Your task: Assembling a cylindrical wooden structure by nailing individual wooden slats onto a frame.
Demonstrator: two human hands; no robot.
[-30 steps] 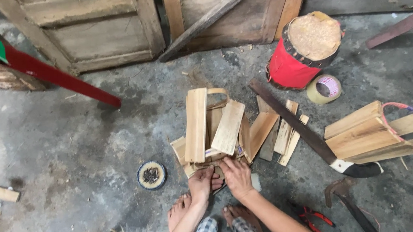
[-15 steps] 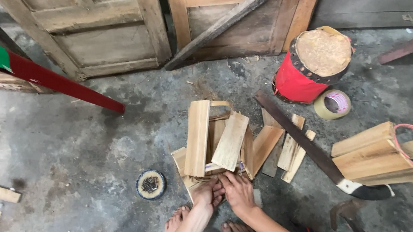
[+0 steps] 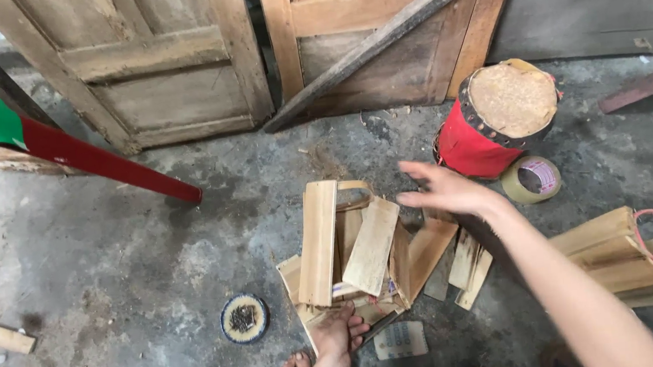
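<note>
Right hand (image 3: 444, 191) grip empty, fingers spread flat, hovering over wood offcut pile (image 3: 363, 254) on concrete floor, near red drum (image 3: 492, 120); left hand (image 3: 337, 334) pressing pile's near edge, fingers flat, clasping nothing; tape roll (image 3: 532, 179) beside drum; small round tin (image 3: 244, 318) left of pile.

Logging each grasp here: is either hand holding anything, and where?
Right hand: nothing, open in the air. Left hand: presses the wood pile's near edge; no grip shows.
</note>
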